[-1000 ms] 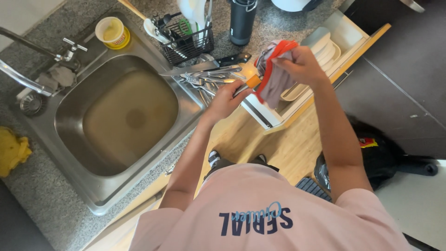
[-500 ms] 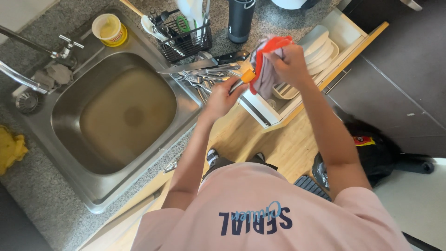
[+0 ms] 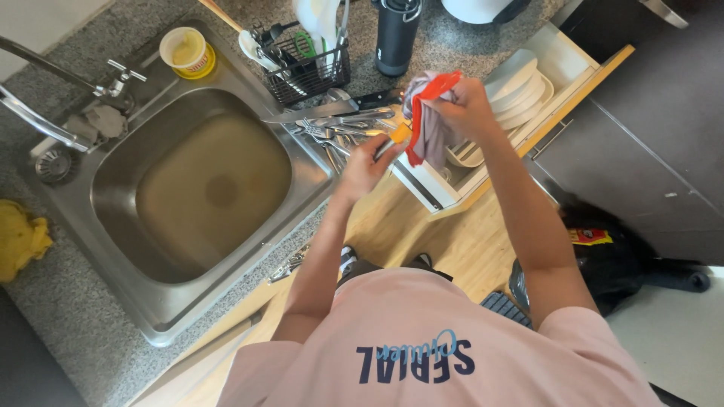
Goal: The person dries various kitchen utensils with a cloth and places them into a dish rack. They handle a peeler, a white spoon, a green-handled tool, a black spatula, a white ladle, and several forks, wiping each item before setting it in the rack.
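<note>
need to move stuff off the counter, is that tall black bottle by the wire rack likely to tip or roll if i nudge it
The black bottle stands upright on the counter and looks tall and narrow, so a push near the top would probably tip it. Its round body would likely roll once down. It seems rigid, perhaps metal, so gripping it low should be steady. The wire rack close beside it leaves little room on that side.

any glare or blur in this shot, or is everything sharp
Head view: bright daylight washes out the floor corner at lower right and puts a soft sheen on the steel sink; the left hand, the right hand and the cloth are slightly soft; edges bend a little, as with a wide lens.
</note>
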